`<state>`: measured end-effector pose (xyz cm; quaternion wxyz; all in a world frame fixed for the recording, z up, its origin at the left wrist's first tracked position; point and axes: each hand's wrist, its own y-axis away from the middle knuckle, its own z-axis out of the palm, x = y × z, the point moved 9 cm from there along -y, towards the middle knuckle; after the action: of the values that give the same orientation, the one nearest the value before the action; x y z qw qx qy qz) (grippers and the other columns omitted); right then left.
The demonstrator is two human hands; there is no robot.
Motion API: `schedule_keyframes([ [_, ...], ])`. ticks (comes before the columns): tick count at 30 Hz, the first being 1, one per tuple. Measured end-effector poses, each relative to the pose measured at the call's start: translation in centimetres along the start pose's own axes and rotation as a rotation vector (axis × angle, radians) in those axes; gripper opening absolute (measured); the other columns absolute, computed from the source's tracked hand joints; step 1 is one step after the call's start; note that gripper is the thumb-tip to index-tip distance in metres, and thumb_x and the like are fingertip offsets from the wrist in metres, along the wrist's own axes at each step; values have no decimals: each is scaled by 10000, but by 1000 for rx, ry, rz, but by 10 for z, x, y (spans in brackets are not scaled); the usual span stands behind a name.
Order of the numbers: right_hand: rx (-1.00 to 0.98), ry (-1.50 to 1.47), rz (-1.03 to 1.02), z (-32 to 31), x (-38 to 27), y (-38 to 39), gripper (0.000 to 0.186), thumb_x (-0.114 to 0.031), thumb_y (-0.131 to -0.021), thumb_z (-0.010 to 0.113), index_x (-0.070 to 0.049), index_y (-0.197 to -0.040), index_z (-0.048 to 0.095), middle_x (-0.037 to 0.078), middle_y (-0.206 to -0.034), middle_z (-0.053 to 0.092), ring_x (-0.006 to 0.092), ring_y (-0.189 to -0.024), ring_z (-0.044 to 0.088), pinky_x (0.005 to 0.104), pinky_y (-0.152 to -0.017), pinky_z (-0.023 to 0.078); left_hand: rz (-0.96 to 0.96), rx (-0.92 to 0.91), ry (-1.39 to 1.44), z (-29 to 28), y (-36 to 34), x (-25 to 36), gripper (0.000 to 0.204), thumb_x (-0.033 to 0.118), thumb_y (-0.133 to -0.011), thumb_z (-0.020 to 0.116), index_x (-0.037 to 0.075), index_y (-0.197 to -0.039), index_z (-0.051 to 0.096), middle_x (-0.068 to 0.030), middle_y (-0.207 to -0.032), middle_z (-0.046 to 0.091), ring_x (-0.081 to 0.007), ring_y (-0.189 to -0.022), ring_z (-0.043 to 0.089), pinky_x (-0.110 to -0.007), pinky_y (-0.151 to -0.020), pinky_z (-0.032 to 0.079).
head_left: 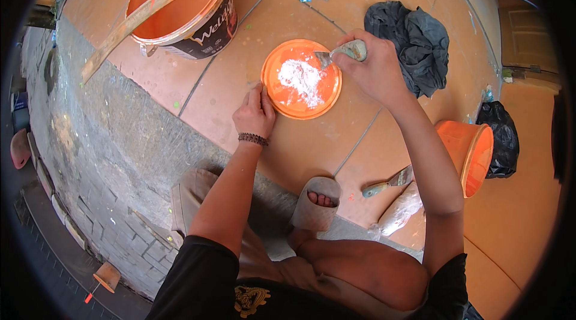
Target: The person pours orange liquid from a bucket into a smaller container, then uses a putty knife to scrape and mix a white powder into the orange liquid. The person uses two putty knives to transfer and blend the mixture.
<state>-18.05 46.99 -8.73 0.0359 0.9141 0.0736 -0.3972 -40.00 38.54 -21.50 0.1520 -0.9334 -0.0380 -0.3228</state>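
An orange round lid (279,95) lies on the tiles, bearing a heap of white powder (300,80). My left hand (255,113) grips the lid's left rim with curled fingers. My right hand (375,65) is closed on the handle of a putty knife (348,50), whose metal blade is over the lid's upper right part, at the powder's edge. A second putty knife (375,188) lies by my right forearm, beside a pale bag (396,215).
An orange-lined bucket (204,35) with a wooden stick (108,53) across it stands upper left. Dark cloth (420,50) lies right of the lid. An orange bucket (474,158) and black bag (501,140) are at right. My sandaled foot (315,209) is below the lid.
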Motion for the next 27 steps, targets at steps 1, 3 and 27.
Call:
schedule_keyframes([
  [1,10,-2,-6,-3,-4,-5,218,-146,-752,716,-6,-903,646,107,-660,636,171,-591,615,299,-586,489,1,3,2,0,0,0,134,127,-891,586,73,-998,645,-146,-862,686,-300,-724,675,-363,-602,541],
  [3,-24,34,-11,2,-5,-11,217,-142,-752,713,-7,-907,644,116,-665,636,188,-597,624,304,-591,492,-1,1,5,0,0,0,133,128,-891,587,73,-997,646,-144,-861,686,-300,-722,675,-361,-602,541],
  [27,-79,58,-278,13,-21,40,246,-18,-755,695,-44,-992,635,134,-879,602,310,-790,606,360,-682,483,41,17,-30,-1,-1,0,156,144,-885,585,97,-1024,636,-107,-845,679,-275,-632,656,-355,-539,528],
])
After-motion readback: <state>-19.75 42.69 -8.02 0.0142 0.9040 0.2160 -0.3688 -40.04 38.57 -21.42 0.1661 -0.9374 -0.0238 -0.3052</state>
